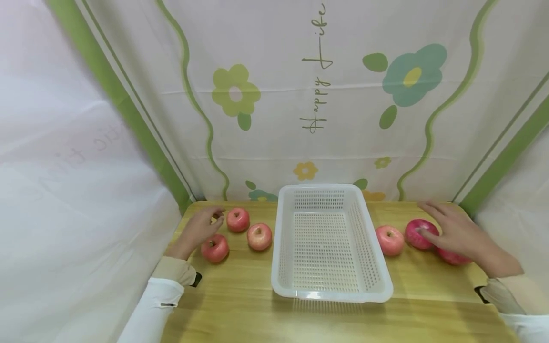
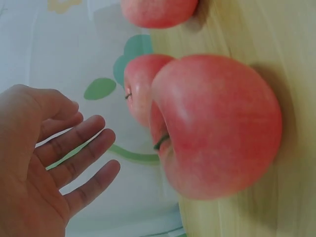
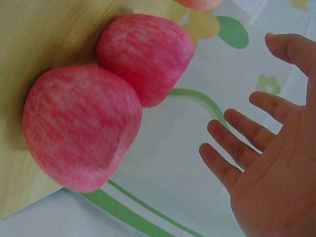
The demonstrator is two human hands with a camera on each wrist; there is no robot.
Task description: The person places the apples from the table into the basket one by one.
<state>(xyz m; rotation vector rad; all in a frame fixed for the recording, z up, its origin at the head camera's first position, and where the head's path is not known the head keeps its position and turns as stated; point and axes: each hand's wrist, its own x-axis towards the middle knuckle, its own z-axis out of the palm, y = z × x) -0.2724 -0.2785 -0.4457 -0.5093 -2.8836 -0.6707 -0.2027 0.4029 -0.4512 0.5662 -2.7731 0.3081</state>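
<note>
We are spreading both hands wide, holding nothing: left hand (image 1: 201, 230) beside the left-side apples (image 1: 238, 219), right hand (image 1: 456, 231) over the right-side apples (image 1: 421, 233).

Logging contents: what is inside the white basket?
Nothing shows inside the white basket: only its perforated floor and walls. The near wall's mesh hides little; all six apples lie outside on the table.

Legible text: "Happy Life" in thin dark script, running vertically on the flowered backdrop cloth (image 1: 317, 71) behind the table. No other markings readable.
</note>
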